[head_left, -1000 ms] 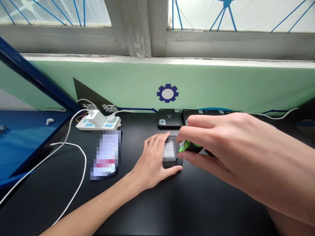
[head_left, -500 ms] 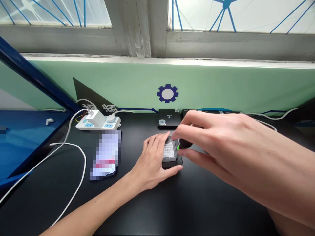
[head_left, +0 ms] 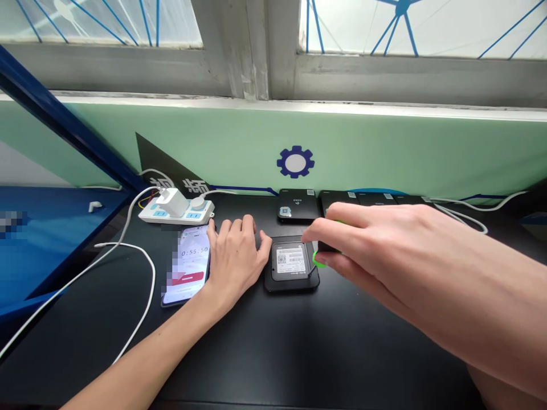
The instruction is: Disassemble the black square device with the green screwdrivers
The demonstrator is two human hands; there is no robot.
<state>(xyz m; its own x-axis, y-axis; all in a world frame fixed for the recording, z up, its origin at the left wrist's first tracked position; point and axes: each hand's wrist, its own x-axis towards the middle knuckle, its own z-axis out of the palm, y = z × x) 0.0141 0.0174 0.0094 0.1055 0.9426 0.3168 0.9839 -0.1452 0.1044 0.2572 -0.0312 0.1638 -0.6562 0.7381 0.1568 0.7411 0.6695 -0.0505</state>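
currently the left hand (head_left: 234, 261) lies palm down on the black bench (head_left: 273, 353), open, its fingers (head_left: 239, 228) curved and gripping nothing. the fingertips rest on the bench surface. the thumb (head_left: 265, 246) sits at the left edge of a flat, rounded black case (head_left: 291, 283); whether it makes contact cannot be determined. the case lies flat near the middle of the bench, with its white printed label (head_left: 290, 259) facing up.

the right hand (head_left: 384, 256) enters from the right, its fingers (head_left: 354, 219) closed in a pinch on a small black item (head_left: 328, 246) with a bright green rim. this item is held just beside the right edge of the case.

a smartphone (head_left: 186, 265) lies just left of the left hand, its partly pixelated screen reading 0:55:50. beyond it stands a white power strip (head_left: 175, 213) carrying a white charger (head_left: 172, 201), with a white cable (head_left: 128, 256) running across the bench. further black cases (head_left: 298, 205) sit in a row against the green wall panel (head_left: 410, 154).
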